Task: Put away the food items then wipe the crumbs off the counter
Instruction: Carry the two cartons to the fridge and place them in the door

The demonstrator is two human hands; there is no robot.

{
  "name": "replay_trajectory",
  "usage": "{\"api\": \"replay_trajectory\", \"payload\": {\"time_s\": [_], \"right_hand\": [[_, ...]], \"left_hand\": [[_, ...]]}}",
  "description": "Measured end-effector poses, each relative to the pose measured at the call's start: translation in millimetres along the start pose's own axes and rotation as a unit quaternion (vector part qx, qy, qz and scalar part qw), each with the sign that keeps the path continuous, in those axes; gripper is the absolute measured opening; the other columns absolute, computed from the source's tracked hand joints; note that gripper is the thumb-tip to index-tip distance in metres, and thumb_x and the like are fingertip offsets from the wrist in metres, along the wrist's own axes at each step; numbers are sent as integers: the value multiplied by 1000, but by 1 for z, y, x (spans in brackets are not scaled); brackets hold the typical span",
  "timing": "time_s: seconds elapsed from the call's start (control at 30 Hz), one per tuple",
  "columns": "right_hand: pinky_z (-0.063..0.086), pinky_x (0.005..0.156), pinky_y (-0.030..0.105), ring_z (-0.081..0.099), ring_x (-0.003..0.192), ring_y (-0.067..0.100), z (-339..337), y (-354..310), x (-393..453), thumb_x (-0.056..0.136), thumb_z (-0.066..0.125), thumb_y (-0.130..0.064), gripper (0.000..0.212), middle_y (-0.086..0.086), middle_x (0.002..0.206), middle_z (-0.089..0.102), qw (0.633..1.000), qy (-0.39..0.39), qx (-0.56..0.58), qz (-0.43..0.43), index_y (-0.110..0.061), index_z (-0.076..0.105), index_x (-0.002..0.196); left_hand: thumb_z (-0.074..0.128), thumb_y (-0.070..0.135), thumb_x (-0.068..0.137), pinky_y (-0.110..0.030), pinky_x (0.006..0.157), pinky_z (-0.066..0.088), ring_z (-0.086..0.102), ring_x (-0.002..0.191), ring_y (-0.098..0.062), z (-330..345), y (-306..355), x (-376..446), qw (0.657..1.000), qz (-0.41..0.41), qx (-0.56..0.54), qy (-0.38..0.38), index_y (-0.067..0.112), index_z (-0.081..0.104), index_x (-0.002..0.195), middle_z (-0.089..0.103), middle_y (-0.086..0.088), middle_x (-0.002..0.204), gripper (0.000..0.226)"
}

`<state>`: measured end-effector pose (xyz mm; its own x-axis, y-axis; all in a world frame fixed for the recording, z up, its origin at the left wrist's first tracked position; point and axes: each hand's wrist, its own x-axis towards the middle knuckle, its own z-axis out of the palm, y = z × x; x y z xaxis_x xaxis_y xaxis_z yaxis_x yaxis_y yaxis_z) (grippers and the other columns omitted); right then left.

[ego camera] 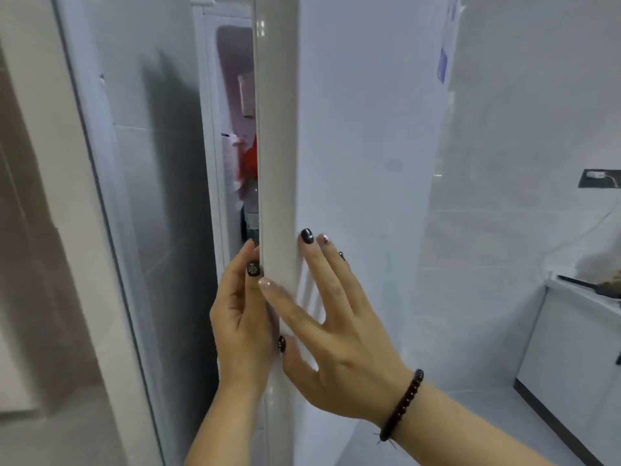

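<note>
Both hands are on the fridge door (353, 163), which stands only a narrow way off its frame. From the head camera, the left hand (240, 317) is wrapped round the door's rounded edge, its fingers (252, 267) curled into the gap between door and cabinet and clamped on that edge. The right hand (339, 334) lies flat on the door's front just beside it, fingers (322, 260) straight and spread apart, pressing on the panel and gripping nothing.

What worries me is that left hand. If the right one pushes the door shut while the curled fingers sit in the gap, they could get pinched against the seal. If instead the door is being pulled wider, a jerk could rattle whatever stands in the door shelves. I cannot tell which way it is going.

Above the left fingers, through the slit, something red (249, 159) shows, with what looks like a bottle (251, 210) below it, closer to the fingertips. These seem to be food already stowed; too little shows to name them. Neither hand carries any food.

Far off to the right of the right fingers, the surface (586, 292) holds a dark pan (601, 286) with brownish bits; wiping is, by my reckoning, not yet done.
</note>
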<state>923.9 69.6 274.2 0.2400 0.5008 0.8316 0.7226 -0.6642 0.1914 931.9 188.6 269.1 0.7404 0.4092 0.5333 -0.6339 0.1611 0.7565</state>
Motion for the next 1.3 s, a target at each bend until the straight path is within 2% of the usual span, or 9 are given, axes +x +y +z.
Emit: {"api": "replay_trajectory", "payload": {"time_s": [0.1, 0.2, 0.33, 0.43, 0.57, 0.73, 0.97, 1.17, 1.3], "right_hand": [[15, 116, 57, 6, 146, 37, 26, -2, 23, 85, 58, -24, 50, 18, 155, 14, 996, -43, -72, -33, -14, 54, 133], [-4, 115, 58, 7, 146, 32, 54, -5, 50, 90, 44, -24, 32, 12, 153, 30, 978, -80, -172, -90, -15, 63, 114], [0, 116, 57, 33, 139, 31, 85, -7, 84, 91, 33, -16, 33, 6, 110, 66, 956, -131, -206, -161, -12, 66, 92], [3, 115, 58, 51, 117, 27, 117, 3, 109, 86, 45, -18, 20, 1, 91, 62, 942, -152, -205, -217, -15, 64, 85], [3, 115, 56, 50, 88, 17, 165, 17, 132, 84, 54, -19, 15, -3, 76, 54, 950, -111, -171, -234, -19, 61, 72], [6, 116, 53, 51, 80, 18, 217, 33, 144, 85, 52, -9, 20, -2, 70, 48, 962, -46, -156, -218, -15, 55, 66], [14, 115, 47, 46, 73, 18, 262, 52, 166, 79, 50, 5, 22, -3, 66, 29, 969, 9, -138, -204, -14, 53, 68], [24, 112, 45, 47, 69, 20, 286, 65, 176, 75, 51, 9, 24, -2, 59, 40, 971, 31, -131, -199, -13, 52, 66], [24, 112, 45, 48, 67, 20, 296, 71, 180, 73, 53, 10, 23, -1, 57, 44, 970, 23, -132, -201, -12, 53, 65]], "left_hand": [[47, 25, 99, -43, 96, 50, 63, 111, -12, -23, -18, 23, 999, -17, 17, 27, 25, 58, 128, 67, 5, 120, 30], [52, 18, 98, -41, 88, 53, 66, 105, -21, -49, -38, 45, 999, -39, 17, 25, 28, 61, 121, 68, -1, 113, 26], [58, 11, 94, -34, 80, 57, 69, 94, -21, -81, -61, 72, 996, -69, 45, 21, 19, 64, 112, 71, -6, 101, 21], [59, 12, 93, -36, 82, 53, 68, 92, -17, -105, -81, 96, 993, -90, 67, 43, 17, 67, 103, 72, -3, 95, 14], [62, 11, 90, -28, 73, 50, 67, 78, -9, -128, -107, 116, 985, -127, 110, 49, 16, 68, 91, 71, 4, 81, 7], [65, 10, 88, -20, 78, 51, 67, 90, -5, -145, -138, 129, 982, -152, 107, 47, 19, 66, 103, 72, 6, 96, 18], [60, 2, 89, -27, 90, 50, 64, 99, -5, -155, -172, 149, 973, -181, 121, 74, 21, 65, 109, 69, 6, 107, 28], [57, 8, 91, -23, 80, 50, 65, 96, -6, -151, -181, 154, 971, -190, 120, 77, 21, 65, 106, 70, 8, 102, 22], [60, 12, 91, -11, 66, 49, 65, 89, 0, -148, -180, 156, 971, -188, 127, 70, 21, 66, 104, 71, 10, 98, 17]]}}
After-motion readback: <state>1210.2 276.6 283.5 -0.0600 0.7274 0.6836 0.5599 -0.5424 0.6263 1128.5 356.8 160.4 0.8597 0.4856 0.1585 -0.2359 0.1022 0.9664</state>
